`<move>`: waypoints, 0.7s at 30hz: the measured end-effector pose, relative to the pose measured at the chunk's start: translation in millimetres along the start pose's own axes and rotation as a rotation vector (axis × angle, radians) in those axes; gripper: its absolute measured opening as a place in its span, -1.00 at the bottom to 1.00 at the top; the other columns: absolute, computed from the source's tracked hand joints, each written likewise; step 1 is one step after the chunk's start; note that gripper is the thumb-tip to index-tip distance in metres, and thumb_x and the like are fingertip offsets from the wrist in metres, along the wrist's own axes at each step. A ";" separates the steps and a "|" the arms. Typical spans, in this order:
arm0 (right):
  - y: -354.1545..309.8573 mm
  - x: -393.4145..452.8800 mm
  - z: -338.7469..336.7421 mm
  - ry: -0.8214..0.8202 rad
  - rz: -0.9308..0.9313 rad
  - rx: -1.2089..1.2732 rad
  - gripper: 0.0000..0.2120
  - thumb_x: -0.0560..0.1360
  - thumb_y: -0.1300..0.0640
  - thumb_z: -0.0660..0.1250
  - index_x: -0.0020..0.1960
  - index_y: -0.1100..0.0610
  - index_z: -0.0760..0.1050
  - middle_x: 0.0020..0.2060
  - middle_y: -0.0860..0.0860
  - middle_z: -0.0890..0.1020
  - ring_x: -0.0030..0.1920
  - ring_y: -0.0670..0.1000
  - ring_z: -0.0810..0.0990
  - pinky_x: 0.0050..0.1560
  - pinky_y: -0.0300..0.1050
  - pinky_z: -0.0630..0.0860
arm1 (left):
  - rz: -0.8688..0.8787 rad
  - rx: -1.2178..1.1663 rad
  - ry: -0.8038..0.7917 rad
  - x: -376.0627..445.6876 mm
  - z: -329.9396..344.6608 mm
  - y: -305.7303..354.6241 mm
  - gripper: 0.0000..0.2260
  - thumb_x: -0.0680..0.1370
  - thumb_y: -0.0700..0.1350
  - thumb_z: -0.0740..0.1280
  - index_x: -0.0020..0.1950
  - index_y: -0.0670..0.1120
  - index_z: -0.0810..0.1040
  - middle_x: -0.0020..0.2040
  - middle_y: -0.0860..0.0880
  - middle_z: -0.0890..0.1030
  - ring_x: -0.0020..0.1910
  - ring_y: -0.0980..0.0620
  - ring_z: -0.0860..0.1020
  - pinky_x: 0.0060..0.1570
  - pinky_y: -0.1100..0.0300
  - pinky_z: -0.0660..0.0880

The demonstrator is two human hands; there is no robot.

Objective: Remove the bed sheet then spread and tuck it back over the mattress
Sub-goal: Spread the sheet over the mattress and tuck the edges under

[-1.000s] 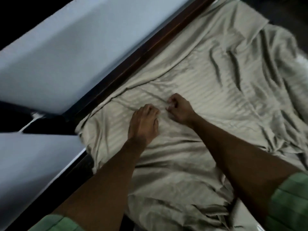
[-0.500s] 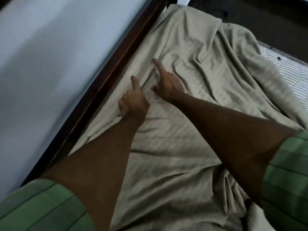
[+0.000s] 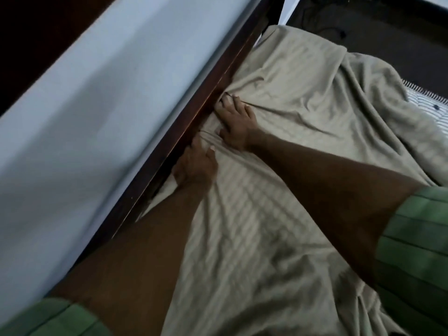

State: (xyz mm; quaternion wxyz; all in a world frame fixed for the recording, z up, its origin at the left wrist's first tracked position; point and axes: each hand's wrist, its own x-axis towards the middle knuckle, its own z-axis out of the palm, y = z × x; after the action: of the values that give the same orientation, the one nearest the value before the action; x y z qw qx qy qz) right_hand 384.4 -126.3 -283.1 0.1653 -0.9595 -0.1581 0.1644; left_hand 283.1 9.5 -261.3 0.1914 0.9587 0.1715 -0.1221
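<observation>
A beige striped bed sheet (image 3: 278, 214) lies crumpled over the mattress (image 3: 429, 103), whose striped ticking shows bare at the right edge. Both hands work at the sheet's left border, beside the dark wooden bed frame (image 3: 218, 76). My left hand (image 3: 194, 166) presses the sheet edge down into the gap by the frame, with its fingertips hidden in the gap. Just beyond it, my right hand (image 3: 237, 122) lies on the sheet with fingers stretched toward the same gap, pushing the cloth in. Folds bunch up around both hands.
A pale wall (image 3: 97, 105) runs along the left, close behind the frame. Dark floor (image 3: 375, 27) shows past the far end of the bed. Loose sheet is piled along the right side and at the near end.
Both hands have moved from the sheet's surface left to the frame edge. The pointing fingers have gone down onto the cloth at the gap. The view has moved closer.
</observation>
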 end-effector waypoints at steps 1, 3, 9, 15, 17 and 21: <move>3.2 -5.7 2.0 0.132 0.019 0.072 -0.29 0.58 0.03 0.27 0.66 0.01 0.08 0.65 0.11 0.10 0.64 0.19 0.04 0.59 0.19 0.04 | -0.002 0.005 0.016 2.6 -0.3 2.9 -0.47 0.69 0.13 0.15 0.62 0.00 0.17 0.40 -0.20 0.49 0.34 -0.25 0.50 0.18 -0.10 0.44; 11.5 -17.0 6.4 0.422 0.106 0.163 -0.41 0.51 0.10 0.33 0.52 0.14 0.34 0.46 0.17 0.44 0.44 0.24 0.38 0.45 0.16 0.34 | 0.005 0.019 0.073 6.9 1.2 10.8 -0.50 0.67 0.03 0.18 0.59 -0.07 0.23 0.39 -0.20 0.50 0.35 -0.22 0.50 0.19 -0.08 0.45; 34.2 -29.9 -4.3 0.513 0.237 0.085 -0.71 0.60 0.05 0.32 0.26 0.16 0.50 0.22 0.13 0.49 0.22 0.16 0.47 0.20 0.08 0.50 | 0.674 0.099 0.228 14.9 25.9 45.4 -0.55 0.49 -0.22 0.33 0.39 -0.15 0.50 0.34 -0.15 0.55 0.34 -0.14 0.52 0.28 -0.01 0.42; 83.2 -21.0 -43.6 0.502 0.588 0.229 -0.58 0.60 0.07 0.35 0.37 0.09 0.27 0.24 0.15 0.52 0.20 0.23 0.58 0.13 0.16 0.53 | 0.546 0.246 -0.125 50.3 31.6 113.4 -0.11 0.51 0.14 0.45 0.66 -0.09 0.02 0.67 -0.16 0.01 0.64 -0.16 0.02 0.53 -0.10 0.12; 107.8 -7.5 -59.6 0.393 0.600 0.247 -0.41 0.56 -0.08 0.40 0.42 0.04 0.16 0.16 0.17 0.56 0.11 0.23 0.61 0.08 0.18 0.57 | 0.586 0.362 -0.223 72.7 28.3 139.8 0.06 0.44 0.19 0.52 0.67 -0.06 -0.10 0.67 -0.18 -0.11 0.65 -0.23 -0.10 0.56 -0.14 0.02; 143.1 29.3 -90.0 0.180 0.616 0.281 -0.38 0.52 -0.25 0.40 0.32 0.09 0.19 0.02 0.15 0.59 -0.07 0.18 0.65 -0.05 0.12 0.62 | 0.539 0.309 -0.348 107.9 30.0 179.0 0.26 0.30 0.19 0.63 0.67 -0.07 -0.21 0.67 -0.19 -0.13 0.64 -0.27 -0.09 0.56 -0.18 -0.02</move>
State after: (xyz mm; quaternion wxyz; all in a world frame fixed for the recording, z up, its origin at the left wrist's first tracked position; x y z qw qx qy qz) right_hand 479.3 -267.8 -263.4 0.2514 -0.9407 0.1783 0.1416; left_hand 443.6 -127.7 -262.3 0.0956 0.9519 -0.1433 -0.2532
